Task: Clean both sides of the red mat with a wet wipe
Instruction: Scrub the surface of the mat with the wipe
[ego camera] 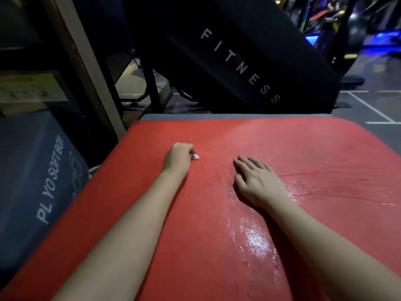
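We're in a pretty dim gym here. Dead ahead we see a slanted black panel [238, 61] with FITNESS in pale letters. On the left sits a grey box [32, 170] marked PLYO SOFT BOX, with a beige post [86, 68] behind it. Over on the right there's grey floor [355, 105] with white lines [368, 107], and a blue glow [312, 39] further back.

The mat [173, 213] is glowing red, its right half shining with pale wet streaks. A white wipe [195, 157] is showing against it. The box [26, 170] alongside is wearing white lettering on dark grey, and the black panel [238, 61] is carrying white letters.
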Motion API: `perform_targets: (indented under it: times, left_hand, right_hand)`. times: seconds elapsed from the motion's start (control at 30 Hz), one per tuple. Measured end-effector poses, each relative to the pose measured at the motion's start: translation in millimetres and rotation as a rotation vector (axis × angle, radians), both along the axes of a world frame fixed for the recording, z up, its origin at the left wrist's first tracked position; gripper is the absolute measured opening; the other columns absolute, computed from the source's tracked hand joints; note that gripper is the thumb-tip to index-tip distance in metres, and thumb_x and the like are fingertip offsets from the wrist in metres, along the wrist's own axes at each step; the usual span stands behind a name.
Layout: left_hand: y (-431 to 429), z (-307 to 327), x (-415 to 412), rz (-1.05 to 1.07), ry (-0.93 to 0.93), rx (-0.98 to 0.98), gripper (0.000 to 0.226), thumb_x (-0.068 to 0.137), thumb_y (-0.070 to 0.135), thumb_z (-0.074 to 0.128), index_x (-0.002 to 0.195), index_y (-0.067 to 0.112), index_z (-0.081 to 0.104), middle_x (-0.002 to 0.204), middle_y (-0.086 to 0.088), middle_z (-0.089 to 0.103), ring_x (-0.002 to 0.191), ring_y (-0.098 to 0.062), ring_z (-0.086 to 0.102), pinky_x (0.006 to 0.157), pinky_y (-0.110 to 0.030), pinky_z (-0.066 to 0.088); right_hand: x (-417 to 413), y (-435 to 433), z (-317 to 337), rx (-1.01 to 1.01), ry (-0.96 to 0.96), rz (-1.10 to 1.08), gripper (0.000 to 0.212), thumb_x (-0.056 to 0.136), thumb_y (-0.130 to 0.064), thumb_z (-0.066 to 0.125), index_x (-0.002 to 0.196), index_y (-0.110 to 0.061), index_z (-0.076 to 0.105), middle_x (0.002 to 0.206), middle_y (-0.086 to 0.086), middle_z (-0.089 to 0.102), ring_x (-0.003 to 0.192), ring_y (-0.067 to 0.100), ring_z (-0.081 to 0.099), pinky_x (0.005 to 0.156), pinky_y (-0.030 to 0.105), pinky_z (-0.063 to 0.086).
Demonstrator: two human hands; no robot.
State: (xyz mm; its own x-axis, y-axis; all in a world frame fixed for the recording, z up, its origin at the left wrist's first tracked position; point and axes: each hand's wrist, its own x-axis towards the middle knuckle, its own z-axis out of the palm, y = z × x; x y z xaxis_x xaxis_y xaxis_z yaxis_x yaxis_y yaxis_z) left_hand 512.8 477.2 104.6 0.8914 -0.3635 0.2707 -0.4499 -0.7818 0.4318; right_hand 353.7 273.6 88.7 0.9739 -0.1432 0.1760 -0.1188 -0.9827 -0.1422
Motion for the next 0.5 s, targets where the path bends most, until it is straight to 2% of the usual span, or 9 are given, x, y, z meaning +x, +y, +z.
perform_targets:
  times: [0.13, 0.23, 0.37, 0.5]
  left_hand:
    - [18.1, 5.6, -20.4, -0.062, 0.027, 0.016, 0.008, 0.082, 0.020, 0.081, 0.086, 0.027, 0.081, 0.091, 0.003, 0.078, 0.091, -0.019, 0.070, 0.081, -0.032, 0.053]
    - [31.0, 9.2, -23.3, -0.121, 0.068, 0.027, 0.009, 0.079, 0.028, 0.085, 0.087, 0.027, 0.082, 0.089, 0.002, 0.078, 0.089, -0.020, 0.071, 0.081, -0.035, 0.054]
    - [1.2, 19.7, -2.4, -0.077, 0.034, 0.171, 0.009, 0.086, 0.030, 0.078, 0.092, 0.023, 0.078, 0.096, -0.007, 0.075, 0.093, -0.029, 0.069, 0.075, -0.031, 0.049]
    - [-18.9, 31.4, 29.6, -0.033, -0.020, 0.267, 0.012, 0.094, 0.024, 0.068, 0.101, 0.018, 0.076, 0.107, -0.011, 0.072, 0.100, -0.035, 0.066, 0.077, -0.032, 0.048]
  right_hand:
    - [-0.9, -0.9, -0.4, 0.027, -0.005, -0.001, 0.061, 0.093, -0.044, 0.027, 0.152, -0.029, 0.035, 0.160, -0.010, 0.032, 0.148, 0.015, 0.025, 0.122, 0.039, 0.019]
    - [1.0, -0.9, -2.4, 0.025, -0.025, -0.009, 0.063, 0.091, -0.045, 0.027, 0.151, -0.028, 0.038, 0.159, -0.009, 0.035, 0.146, 0.016, 0.028, 0.121, 0.039, 0.021]
    - [0.9, -1.2, -3.1, 0.020, -0.017, -0.022, 0.064, 0.090, -0.046, 0.025, 0.151, -0.029, 0.037, 0.159, -0.009, 0.034, 0.147, 0.014, 0.027, 0.122, 0.039, 0.020]
    - [-0.4, 0.0, -1.0, 0.028, -0.012, -0.014, 0.066, 0.090, -0.048, 0.021, 0.151, -0.030, 0.037, 0.160, -0.011, 0.032, 0.147, 0.013, 0.026, 0.122, 0.038, 0.019]
